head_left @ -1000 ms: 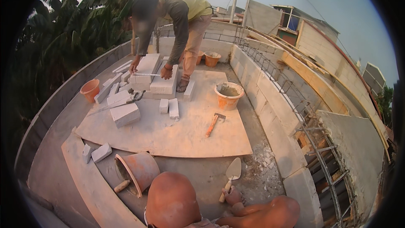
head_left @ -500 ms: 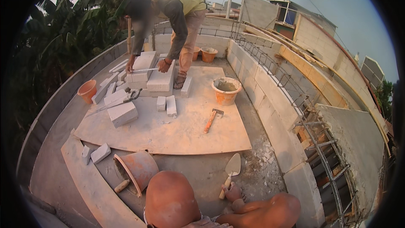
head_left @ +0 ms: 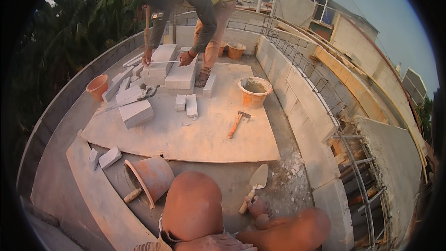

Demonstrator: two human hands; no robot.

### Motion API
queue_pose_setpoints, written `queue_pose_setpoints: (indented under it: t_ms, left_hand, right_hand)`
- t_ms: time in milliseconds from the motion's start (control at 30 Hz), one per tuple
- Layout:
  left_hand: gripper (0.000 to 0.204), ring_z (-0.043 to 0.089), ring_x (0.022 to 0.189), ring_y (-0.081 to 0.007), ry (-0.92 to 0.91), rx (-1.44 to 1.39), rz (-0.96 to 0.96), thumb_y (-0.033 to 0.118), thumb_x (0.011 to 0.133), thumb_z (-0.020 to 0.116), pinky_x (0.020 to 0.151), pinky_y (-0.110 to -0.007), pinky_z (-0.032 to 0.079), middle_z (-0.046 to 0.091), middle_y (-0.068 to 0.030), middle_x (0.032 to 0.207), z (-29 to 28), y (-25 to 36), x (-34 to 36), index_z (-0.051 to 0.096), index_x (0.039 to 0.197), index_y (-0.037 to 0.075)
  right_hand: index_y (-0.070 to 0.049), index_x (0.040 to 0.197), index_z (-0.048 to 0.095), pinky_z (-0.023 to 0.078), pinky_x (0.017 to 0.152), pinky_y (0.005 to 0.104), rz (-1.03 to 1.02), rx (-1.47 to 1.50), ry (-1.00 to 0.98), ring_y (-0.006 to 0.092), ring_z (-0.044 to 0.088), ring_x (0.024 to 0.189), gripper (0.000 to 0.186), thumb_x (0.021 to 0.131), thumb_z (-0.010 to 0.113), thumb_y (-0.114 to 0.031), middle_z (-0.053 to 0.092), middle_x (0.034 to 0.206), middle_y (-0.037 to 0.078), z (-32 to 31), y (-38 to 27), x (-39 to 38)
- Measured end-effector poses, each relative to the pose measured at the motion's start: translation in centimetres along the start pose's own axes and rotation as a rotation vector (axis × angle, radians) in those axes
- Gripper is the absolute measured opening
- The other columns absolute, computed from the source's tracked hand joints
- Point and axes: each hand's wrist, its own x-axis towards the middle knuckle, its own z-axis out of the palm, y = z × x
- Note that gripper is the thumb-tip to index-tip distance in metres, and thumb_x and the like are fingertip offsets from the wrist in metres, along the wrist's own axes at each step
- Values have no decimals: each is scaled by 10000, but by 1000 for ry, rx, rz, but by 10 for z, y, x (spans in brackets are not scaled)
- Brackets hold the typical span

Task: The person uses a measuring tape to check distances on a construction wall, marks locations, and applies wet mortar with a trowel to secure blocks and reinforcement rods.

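My left hand (head_left: pixel 218 243) lies palm down with loose fingers on my leg, just below my bent knee (head_left: pixel 193 197). My right hand is not in view. A trowel (head_left: pixel 258 176) with a wooden handle rests beside my foot (head_left: pixel 258 209). An orange bucket (head_left: pixel 151 180) lies on its side left of the knee, near two small pale block pieces (head_left: pixel 109 158). A hammer (head_left: pixel 236 124) lies on the board (head_left: pixel 209 142). Beyond, a co-worker (head_left: pixel 200 9) bends over stacked pale blocks (head_left: pixel 180 79), both hands on a thin pale strip stretched across them.
An upright bucket of grey mix (head_left: pixel 254 96), another bucket (head_left: pixel 97 87) and a hand saw (head_left: pixel 149 92) surround the blocks. Along the right runs a block wall (head_left: pixel 297 116) with exposed rebar (head_left: pixel 353 158); a low wall (head_left: pixel 53 121) curves along the left, with palms behind.
The scene sits higher in the picture as my view shifts. More of my left hand has come in at the lower edge. The co-worker still holds the strip across the blocks.
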Motion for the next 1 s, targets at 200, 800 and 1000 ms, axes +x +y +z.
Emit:
queue_pose_setpoints:
  t_ms: [200,800,1000]
  left_hand:
    - [553,736,870,-218,59,-536,-137,322,896,822,775,-343,578,775,-148,1036,-132,-184,78,678,1303,-24]
    - [527,705,944,-182,467,-755,-1004,372,1057,613,832,-307,565,742,-158,1155,-87,-406,58,616,1318,-85]
    - [534,715,950,-180,453,-694,-1197,367,1058,618,821,-311,574,754,-144,1158,-145,-392,58,600,1335,-89]
  right_hand:
    - [-42,1033,697,550,813,509,-252,-60,-43,400,724,869,506,962,627,-538,740,864,200,-32,-54,97]
    - [28,1326,580,553,961,470,-107,-206,-73,352,686,1133,679,935,678,-518,718,1147,212,-14,-241,346]
    - [86,1142,605,604,699,431,285,296,-115,334,739,805,491,869,748,-295,727,981,197,-7,-236,399]
